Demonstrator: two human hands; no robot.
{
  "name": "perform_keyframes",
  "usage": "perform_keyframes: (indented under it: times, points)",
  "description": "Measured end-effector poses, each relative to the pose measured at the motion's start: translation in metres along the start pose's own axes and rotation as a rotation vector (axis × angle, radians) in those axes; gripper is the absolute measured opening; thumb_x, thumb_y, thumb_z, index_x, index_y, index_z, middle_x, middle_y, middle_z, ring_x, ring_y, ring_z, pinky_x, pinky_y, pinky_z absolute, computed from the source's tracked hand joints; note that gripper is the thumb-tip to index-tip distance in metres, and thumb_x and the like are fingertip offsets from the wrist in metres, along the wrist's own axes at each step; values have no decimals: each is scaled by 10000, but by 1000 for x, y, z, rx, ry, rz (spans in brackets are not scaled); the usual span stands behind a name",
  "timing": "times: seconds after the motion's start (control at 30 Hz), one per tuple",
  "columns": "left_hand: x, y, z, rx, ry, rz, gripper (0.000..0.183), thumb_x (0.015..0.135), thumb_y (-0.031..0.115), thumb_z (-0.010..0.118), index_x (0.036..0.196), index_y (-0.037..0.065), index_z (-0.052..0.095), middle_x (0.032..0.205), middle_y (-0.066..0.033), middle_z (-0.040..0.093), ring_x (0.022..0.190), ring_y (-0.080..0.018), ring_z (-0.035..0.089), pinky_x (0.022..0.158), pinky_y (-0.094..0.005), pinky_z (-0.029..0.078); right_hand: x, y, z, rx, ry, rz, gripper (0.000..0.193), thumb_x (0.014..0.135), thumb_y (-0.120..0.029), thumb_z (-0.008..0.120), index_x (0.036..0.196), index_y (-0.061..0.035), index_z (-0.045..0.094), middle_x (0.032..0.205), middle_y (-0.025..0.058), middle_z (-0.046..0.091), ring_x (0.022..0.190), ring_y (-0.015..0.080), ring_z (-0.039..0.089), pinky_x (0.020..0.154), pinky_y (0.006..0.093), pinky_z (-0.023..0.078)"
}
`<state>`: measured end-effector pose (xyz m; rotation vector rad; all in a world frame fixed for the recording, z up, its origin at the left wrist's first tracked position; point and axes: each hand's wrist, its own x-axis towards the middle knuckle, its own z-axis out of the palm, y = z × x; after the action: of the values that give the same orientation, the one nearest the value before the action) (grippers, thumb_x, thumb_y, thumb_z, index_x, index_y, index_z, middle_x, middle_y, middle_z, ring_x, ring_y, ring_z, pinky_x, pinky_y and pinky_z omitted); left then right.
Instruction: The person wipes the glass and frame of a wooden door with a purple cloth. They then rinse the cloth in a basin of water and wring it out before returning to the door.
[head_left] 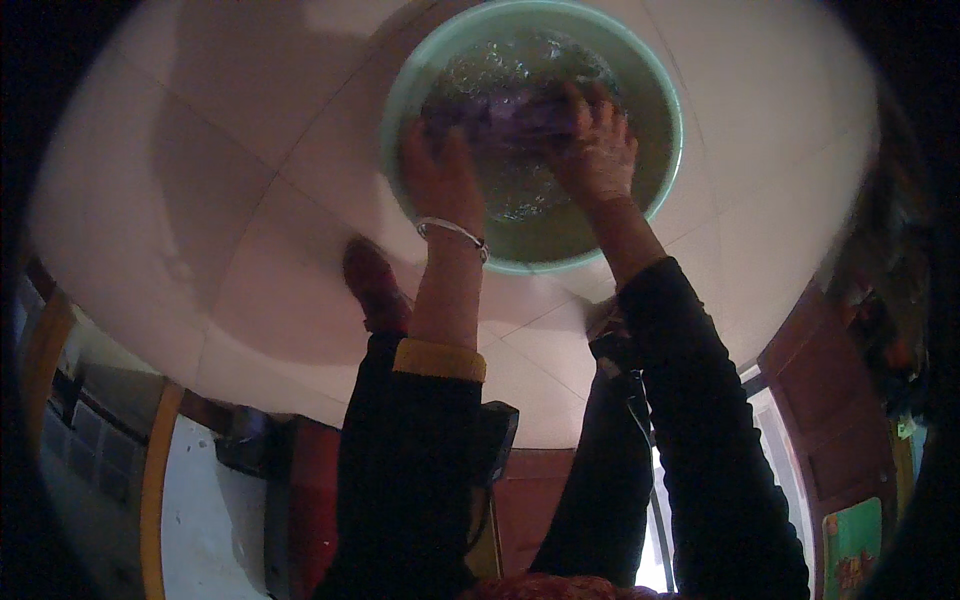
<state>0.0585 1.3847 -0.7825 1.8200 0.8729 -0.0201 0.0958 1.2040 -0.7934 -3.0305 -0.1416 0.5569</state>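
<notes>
A pale green round basin (672, 110) on the floor holds water with patches of bubbles. Dark purple cloth (505, 118) lies stretched across it, partly under water. At the cloth's left end is my left hand (445, 175), closed on it, with fingertips dim in the water and a silver bangle (452, 232) on the wrist. The cloth's right end is under my right hand (598, 155), whose wet fingers curl over it. Parts of both grips are hidden by the water and the cloth.
Pale floor tiles (260, 260) surround the basin. My shoes stand just below it, the left shoe (372, 280) plainly visible. Behind are a reddish-brown door (825, 390), a green patterned panel (853, 540) and a white surface (210, 510) by a wooden edge.
</notes>
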Motion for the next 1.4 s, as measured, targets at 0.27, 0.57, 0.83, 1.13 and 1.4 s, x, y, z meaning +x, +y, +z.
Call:
perform_keyframes:
  times: [0.27,0.57,0.83,1.13,1.4]
  points:
    - [-21,11,-17,-666,-332,-1018,708,849,567,635,1371,116,477,1311,-143,523,1137,-355,527,968,-631,416,-9,-20,7,27,-477,24,394,828,-308,652,1202,-195,599,1191,108,600,1168,303,548,1014,512,364]
    - [-44,16,-3,-1201,-679,-1037,612,860,563,633,1261,109,548,1129,-107,639,1021,-291,616,862,-523,523,-96,-37,-128,392,-59,-348,274,720,-42,678,988,-87,642,1194,103,594,1051,345,565,893,446,478]
    - [-41,7,-4,-915,-796,-1101,432,910,399,623,1150,41,596,1033,-111,671,900,-249,669,787,-380,577,-117,-22,-194,867,-277,-405,386,681,83,661,1042,-37,596,1174,131,607,1088,321,607,882,386,528]
    - [-63,90,-60,-1042,-921,-868,513,968,439,555,1316,65,515,1206,-77,630,1058,-207,628,890,-380,544,-83,-17,-180,1478,-265,-8,448,770,25,739,1174,-54,563,1103,103,655,965,155,651,825,313,552]
    - [-84,113,-74,-837,-1048,-706,525,845,212,734,1303,99,504,1121,-68,633,1007,-186,640,927,-378,535,-59,-8,-157,1614,-661,-41,469,887,-138,668,1329,-80,524,1218,73,630,1102,175,606,923,332,511]
